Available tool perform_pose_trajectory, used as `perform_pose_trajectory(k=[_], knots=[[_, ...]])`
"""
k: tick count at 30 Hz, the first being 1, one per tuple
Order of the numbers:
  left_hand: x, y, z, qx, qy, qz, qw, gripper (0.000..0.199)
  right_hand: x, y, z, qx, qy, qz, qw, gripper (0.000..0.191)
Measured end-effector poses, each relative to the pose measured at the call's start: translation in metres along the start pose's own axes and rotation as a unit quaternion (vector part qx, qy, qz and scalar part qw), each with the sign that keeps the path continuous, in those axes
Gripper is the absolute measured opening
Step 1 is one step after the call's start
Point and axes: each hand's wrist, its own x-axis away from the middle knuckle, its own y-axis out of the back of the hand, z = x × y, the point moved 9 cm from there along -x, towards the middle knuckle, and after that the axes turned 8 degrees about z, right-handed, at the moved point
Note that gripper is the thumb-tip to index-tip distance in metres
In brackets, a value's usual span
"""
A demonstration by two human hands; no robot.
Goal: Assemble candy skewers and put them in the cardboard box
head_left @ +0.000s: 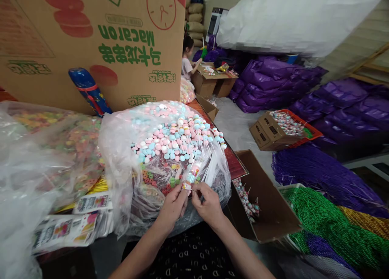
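Between my two hands is a clear candy wrapper with pink and pale candies showing inside it. My left hand pinches its lower end between thumb and fingers. My right hand has its fingers curled closed at the same lower end, touching the wrapper's edge. Just beyond lies a large open plastic bag heaped with pink, blue and white round candies. Several candy skewers with white sticks rest on the heap. Ring-shaped gummies show at the bag's near side.
Printed wrappers are stacked at left beside a bag of gummies. A blue bottle leans against a big carton. An open box at right holds wrapped skewers. Another person sits at the back.
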Motion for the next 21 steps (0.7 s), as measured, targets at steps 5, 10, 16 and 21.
perform_pose_trajectory(k=[5,10,16,21], knots=[[-0.0023,0.0003,0.0018,0.000,0.001,0.007,1.000,0.045,0.0021,-0.0003,-0.0036,-0.012,-0.021,0.001,1.000,0.012],[-0.0010,0.0014,0.0027,0.016,-0.006,0.024,1.000,0.039,0.0008,-0.0062,-0.0087,-0.027,-0.045,0.021,0.998,0.018],[-0.0002,0.0019,0.0004,0.001,-0.018,0.022,1.000,0.037,-0.0047,-0.0069,-0.0069,-0.027,-0.038,0.036,0.998,0.018],[0.0024,0.0023,-0.0007,0.027,-0.023,-0.007,0.999,0.035,-0.0038,-0.0074,-0.0089,0.027,-0.045,0.035,0.998,0.018]])
